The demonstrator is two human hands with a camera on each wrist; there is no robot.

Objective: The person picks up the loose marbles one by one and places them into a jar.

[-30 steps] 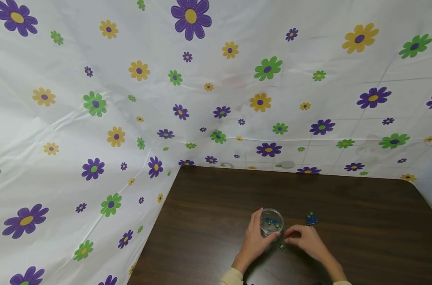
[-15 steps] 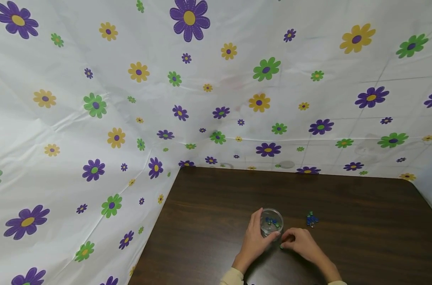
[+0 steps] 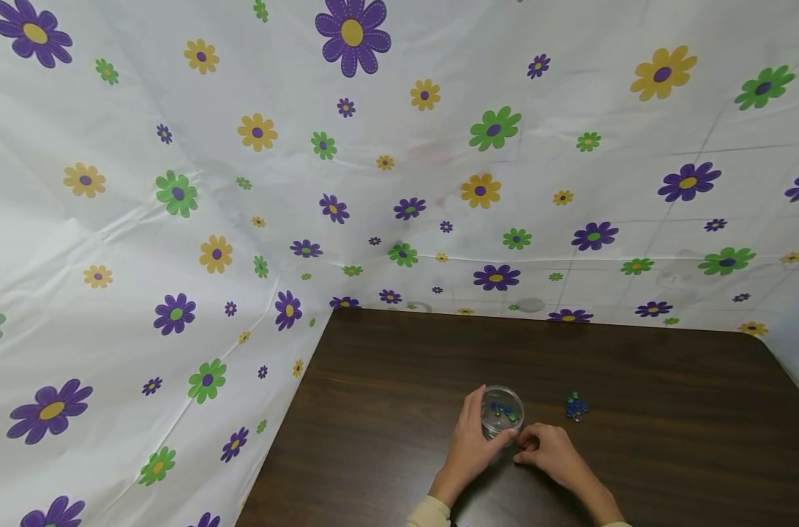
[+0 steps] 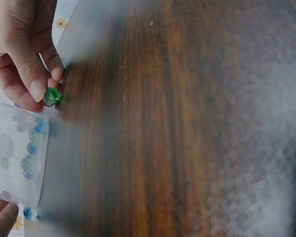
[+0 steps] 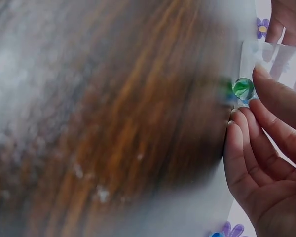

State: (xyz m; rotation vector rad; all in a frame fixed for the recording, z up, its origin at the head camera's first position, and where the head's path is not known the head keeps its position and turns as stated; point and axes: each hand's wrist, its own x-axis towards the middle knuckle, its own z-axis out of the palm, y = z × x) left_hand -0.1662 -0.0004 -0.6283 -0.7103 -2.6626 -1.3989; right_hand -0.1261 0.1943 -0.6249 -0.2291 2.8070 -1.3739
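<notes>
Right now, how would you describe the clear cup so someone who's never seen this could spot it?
Find the dark brown table below the flowered sheet. There, the left hand grips the clear cup. It's the only container, holding blue and green marbles; the marble cluster to its right lies loose on the table.

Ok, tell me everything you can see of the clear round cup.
The clear round cup, plastic-looking with a thin rim, stands upright on the dark brown wood-grain table. Blue and green glass-looking marbles lie along its bottom. The person's left hand grips its side; the right hand is close, contact unclear.
</notes>
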